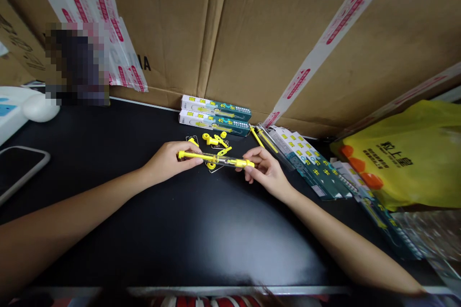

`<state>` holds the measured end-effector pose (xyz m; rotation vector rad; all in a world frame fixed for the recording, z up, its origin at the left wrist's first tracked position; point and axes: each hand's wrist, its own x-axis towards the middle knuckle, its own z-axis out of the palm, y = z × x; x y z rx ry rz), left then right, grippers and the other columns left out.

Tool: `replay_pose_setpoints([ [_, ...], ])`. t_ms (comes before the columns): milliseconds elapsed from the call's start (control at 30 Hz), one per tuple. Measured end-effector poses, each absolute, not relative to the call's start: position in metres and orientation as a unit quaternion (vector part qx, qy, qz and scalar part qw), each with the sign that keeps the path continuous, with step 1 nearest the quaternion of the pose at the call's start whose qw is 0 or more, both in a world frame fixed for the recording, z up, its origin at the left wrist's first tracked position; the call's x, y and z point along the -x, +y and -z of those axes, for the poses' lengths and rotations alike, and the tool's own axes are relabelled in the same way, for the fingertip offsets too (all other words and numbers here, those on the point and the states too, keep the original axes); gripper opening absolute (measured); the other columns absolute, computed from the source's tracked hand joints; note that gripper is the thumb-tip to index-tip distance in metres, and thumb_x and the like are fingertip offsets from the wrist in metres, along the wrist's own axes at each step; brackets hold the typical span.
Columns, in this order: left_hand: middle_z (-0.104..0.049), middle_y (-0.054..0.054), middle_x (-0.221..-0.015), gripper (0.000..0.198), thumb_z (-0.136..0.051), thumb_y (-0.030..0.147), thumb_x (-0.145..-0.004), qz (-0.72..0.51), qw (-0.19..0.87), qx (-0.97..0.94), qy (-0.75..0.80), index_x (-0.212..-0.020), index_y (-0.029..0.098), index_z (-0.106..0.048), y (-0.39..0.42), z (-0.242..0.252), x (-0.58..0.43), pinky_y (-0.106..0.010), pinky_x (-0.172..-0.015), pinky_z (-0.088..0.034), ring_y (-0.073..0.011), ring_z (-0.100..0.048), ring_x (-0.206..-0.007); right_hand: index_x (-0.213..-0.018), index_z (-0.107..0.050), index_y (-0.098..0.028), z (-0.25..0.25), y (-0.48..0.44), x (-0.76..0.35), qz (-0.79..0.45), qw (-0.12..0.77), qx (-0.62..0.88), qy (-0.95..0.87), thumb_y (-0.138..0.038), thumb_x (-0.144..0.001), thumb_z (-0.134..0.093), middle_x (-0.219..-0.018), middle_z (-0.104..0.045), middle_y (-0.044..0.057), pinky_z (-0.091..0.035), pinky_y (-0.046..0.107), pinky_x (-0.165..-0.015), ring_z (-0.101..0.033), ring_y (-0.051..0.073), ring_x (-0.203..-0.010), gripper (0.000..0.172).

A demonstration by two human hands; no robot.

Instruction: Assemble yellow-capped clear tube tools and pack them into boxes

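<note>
i held a slim clear plastic tube with yellow ends (216,158) level, left hand (169,160) and right hand (264,170) each clamped on one end, above the black table (180,230) near its far edge.

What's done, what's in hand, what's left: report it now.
Seemingly done: two closed boxes lie at the back. In hand: left hand and right hand grip a clear tube with yellow ends. Left: loose yellow parts beyond it and flat packs on the right.
</note>
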<state>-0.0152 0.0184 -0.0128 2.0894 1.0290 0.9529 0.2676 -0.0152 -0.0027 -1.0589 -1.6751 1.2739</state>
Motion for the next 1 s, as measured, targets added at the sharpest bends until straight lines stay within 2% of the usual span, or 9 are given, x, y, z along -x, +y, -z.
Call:
replay_pose_setpoints([
  [133,-0.071,-0.001,-0.090,0.020,-0.065,0.035,-0.080,-0.362,0.310,-0.788,0.389,-0.090,0.018,-0.068,0.0184,0.0129,0.0152,-0.023,-0.071,-0.050,-0.0142,-0.065,-0.080,-0.101,-0.047,-0.020,0.0003,-0.0158,-0.2661,-0.504,0.385,0.407,-0.658,-0.035,-0.089,-0.056,-0.073,-0.067,0.001,-0.044,0.021,-0.048,-0.051,0.008,-0.048,0.022],
  [333,-0.071,-0.002,-0.091,0.020,-0.065,0.035,-0.079,-0.361,0.308,-0.790,0.389,-0.090,0.018,-0.068,0.0190,0.0138,0.0160,-0.024,-0.072,-0.050,-0.0149,-0.066,-0.081,-0.098,-0.047,-0.019,-0.0010,-0.0153,-0.2626,-0.533,0.376,0.417,-0.633,-0.042,-0.088,-0.055,-0.062,-0.063,-0.003,-0.040,0.021,-0.042,-0.047,0.008,-0.042,0.026],
  [1000,-0.072,-0.001,-0.088,0.019,-0.068,0.035,-0.077,-0.367,0.291,-0.794,0.388,-0.089,0.019,-0.071,0.0190,0.0132,0.0156,-0.025,-0.076,-0.052,-0.0148,-0.067,-0.079,-0.103,-0.047,-0.020,-0.0039,-0.0146,-0.2638,-0.543,0.363,0.446,-0.612,-0.041,-0.088,-0.052,-0.071,-0.064,0.000,-0.044,0.020,-0.042,-0.053,0.009,-0.049,0.026],
])
